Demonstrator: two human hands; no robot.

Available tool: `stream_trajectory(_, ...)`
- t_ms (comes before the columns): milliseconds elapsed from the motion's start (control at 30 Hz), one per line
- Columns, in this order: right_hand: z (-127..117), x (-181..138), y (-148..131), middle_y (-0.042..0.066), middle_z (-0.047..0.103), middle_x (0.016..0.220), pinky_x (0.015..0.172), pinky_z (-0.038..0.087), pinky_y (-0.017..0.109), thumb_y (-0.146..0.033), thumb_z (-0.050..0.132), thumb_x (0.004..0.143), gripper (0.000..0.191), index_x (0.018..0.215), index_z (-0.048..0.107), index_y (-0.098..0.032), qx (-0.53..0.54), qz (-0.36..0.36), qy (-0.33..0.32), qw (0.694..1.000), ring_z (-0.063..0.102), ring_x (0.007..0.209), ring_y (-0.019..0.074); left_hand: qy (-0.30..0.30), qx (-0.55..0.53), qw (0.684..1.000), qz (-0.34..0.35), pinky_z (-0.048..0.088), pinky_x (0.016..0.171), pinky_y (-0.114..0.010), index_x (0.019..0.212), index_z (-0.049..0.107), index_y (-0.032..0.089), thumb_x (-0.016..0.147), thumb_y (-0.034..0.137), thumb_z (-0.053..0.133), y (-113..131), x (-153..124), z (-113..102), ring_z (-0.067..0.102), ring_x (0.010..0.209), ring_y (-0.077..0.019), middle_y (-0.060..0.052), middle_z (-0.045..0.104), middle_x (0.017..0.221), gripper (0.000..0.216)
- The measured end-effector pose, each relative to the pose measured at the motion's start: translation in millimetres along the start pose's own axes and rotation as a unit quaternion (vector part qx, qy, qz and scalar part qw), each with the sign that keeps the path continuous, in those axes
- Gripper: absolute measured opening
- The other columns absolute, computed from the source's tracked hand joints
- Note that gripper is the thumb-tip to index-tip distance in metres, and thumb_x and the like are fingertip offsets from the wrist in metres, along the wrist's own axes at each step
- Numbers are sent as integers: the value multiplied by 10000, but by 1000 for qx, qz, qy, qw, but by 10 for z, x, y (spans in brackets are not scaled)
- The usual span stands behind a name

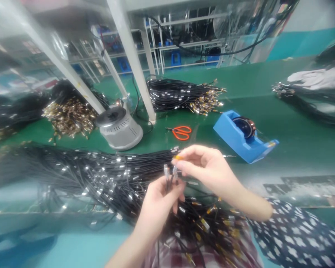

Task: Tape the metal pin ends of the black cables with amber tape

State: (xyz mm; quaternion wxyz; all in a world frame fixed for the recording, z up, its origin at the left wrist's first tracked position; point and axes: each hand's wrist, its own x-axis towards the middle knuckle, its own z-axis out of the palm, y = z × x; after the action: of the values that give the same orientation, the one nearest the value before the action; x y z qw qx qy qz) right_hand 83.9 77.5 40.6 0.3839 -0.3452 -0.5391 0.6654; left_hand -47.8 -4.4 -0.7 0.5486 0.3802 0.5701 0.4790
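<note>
My left hand (159,197) is closed around thin black cables, whose silvery connector ends (165,170) point up out of the grip. Just above, my right hand (209,167) pinches a small yellow-orange piece of tape (178,158) at the tip of one connector. The fingers hide part of that contact. Below both hands, a bunch of cables with yellow-wrapped ends (209,223) rests over my lap. A long bundle of black cables (108,167) spreads to the left across the bench edge.
Beyond my hands lie orange-handled scissors (181,132). To the right stands a blue tape dispenser (234,139), to the left a grey round-topped device (120,128). More cable bundles (178,93) lie at the back of the green bench (254,82), near white posts (134,59).
</note>
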Motion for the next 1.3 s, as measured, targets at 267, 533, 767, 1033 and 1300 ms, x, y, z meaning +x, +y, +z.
stream_trajectory(267, -75, -4, 60, -31, 661, 673, 535, 509, 184, -240, 873, 576, 317, 733, 613, -149, 52, 44, -3, 998, 572, 520, 57, -49, -61, 997, -21, 330, 475, -181, 728, 602, 151, 730, 291, 777, 28, -11, -16, 401, 536, -78, 34, 521, 633, 225)
stream_trajectory(533, -190, -57, 102, -20, 660, 670, 538, 497, 202, -259, 880, 552, 342, 727, 604, -156, 26, 91, 5, 995, 594, 566, 85, -44, -82, 996, -14, 360, 594, -214, 737, 586, 167, 862, 390, 648, 41, -13, -52, 431, 625, -110, 5, 561, 697, 263)
stream_trajectory(767, -213, -58, 68, -19, 669, 619, 574, 482, 208, -231, 853, 581, 341, 782, 587, -155, -21, 125, -17, 992, 593, 548, 87, -10, -124, 992, 3, 375, 606, -240, 751, 586, 185, 869, 342, 645, 85, -46, -58, 452, 592, -116, 40, 494, 596, 205)
stream_trajectory(1033, -153, -70, 68, 0, 700, 667, 621, 522, 242, -222, 804, 659, 268, 845, 624, -156, -12, 99, -47, 994, 640, 584, 111, 5, -80, 995, -54, 244, 485, -217, 796, 651, 132, 714, 308, 792, 114, -70, -27, 361, 460, -51, 19, 576, 590, 240)
stream_trajectory(1300, -617, 77, 295, 45, 708, 847, 755, 548, 324, -306, 769, 717, 287, 916, 627, -154, -82, -13, 87, 993, 666, 735, 150, 27, -187, 981, -51, 290, 510, -212, 843, 615, 204, 815, 381, 716, 149, -273, -172, 341, 533, -96, 31, 472, 561, 206)
